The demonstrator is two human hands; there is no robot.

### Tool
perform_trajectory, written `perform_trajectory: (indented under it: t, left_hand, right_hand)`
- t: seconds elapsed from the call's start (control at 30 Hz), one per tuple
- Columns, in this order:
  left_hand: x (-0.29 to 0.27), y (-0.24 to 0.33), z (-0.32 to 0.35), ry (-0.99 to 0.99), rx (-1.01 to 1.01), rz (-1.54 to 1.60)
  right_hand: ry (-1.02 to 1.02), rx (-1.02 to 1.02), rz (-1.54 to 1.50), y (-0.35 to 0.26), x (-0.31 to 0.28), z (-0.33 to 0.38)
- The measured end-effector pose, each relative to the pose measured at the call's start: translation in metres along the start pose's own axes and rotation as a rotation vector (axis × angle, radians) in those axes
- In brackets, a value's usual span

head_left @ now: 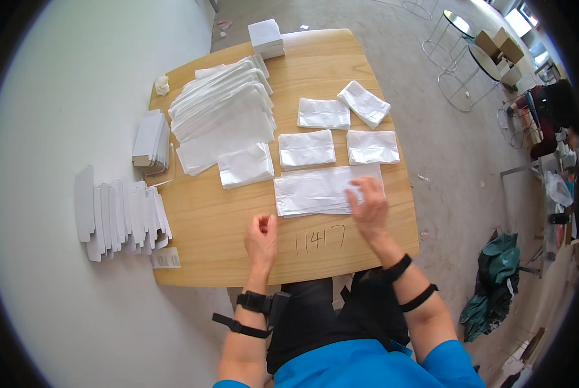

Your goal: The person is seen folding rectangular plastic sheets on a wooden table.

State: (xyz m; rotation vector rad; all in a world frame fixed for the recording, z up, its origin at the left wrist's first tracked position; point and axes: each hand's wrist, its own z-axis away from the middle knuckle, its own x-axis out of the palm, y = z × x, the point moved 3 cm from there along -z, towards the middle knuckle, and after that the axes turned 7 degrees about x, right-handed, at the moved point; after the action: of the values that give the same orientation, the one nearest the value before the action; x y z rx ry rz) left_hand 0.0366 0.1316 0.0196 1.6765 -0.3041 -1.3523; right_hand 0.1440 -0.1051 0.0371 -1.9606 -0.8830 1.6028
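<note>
Head view, looking down: the long pile of white paper sheets (312, 192) lies flat toward the near right corner of the worktop (212, 249), its length running roughly along the near edge. Judging by the poses, the step in hand is handling this pile at its right end; the next move seems to call for the right fingertips to meet the paper cleanly there, with the left hand free to steady the other end.

The right hand (369, 205) is over the pile's right end, fingers bent and blurred; whether that grip pinches a sheet or only touches the top, I cannot tell. The left hand (261, 240) is near the near edge, fingers curled loosely inward, its grip seemingly released with no paper visible in it. The pile's left end lies just beyond it, toward the far edge and to the right, apart from the fingers.

Past the pile, toward the far edge, are four short white packs (306, 149). To their left, a small white bundle (243, 167) rests by a fanned heap of white paper (221, 110), which reaches toward the far left corner. Dark handwritten marks (320, 239) lie between the pile and the near edge
</note>
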Motion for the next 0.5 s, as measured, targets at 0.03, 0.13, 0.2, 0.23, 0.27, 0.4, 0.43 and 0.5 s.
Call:
perform_trajectory:
  t: [0.03, 0.13, 0.2, 0.23, 0.27, 0.4, 0.43, 0.5]
  left_hand:
    - [-0.002, -0.015, 0.012, 0.024, -0.041, 0.088]
    - [0.002, -0.029, 0.029, 0.046, -0.062, 0.29]
    - [-0.001, -0.033, 0.032, 0.054, -0.046, 0.398]
    - [-0.003, -0.035, 0.03, 0.019, -0.065, 0.464]
    - [-0.005, -0.036, 0.03, -0.017, -0.083, 0.531]
    - [-0.006, -0.006, 0.019, -0.056, -0.183, 0.638]
    - [-0.003, 0.006, 0.015, -0.008, -0.136, 0.689]
    - [0.012, 0.025, 0.008, 0.035, -0.087, 0.747]
  right_hand:
    - [-0.047, 0.02, -0.076, -0.018, 0.017, 0.003]
    - [-0.119, 0.095, -0.076, -0.036, 0.053, 0.003]
    - [-0.151, 0.144, -0.006, -0.03, 0.069, 0.004]
    - [-0.134, 0.169, -0.043, -0.025, 0.073, 0.003]
    - [-0.117, 0.193, -0.079, -0.02, 0.076, 0.002]
    - [-0.11, 0.28, -0.262, -0.009, 0.068, 0.0]
    - [-0.119, 0.286, -0.291, -0.013, 0.062, 0.0]
    - [-0.121, 0.288, -0.312, -0.021, 0.048, 0.002]
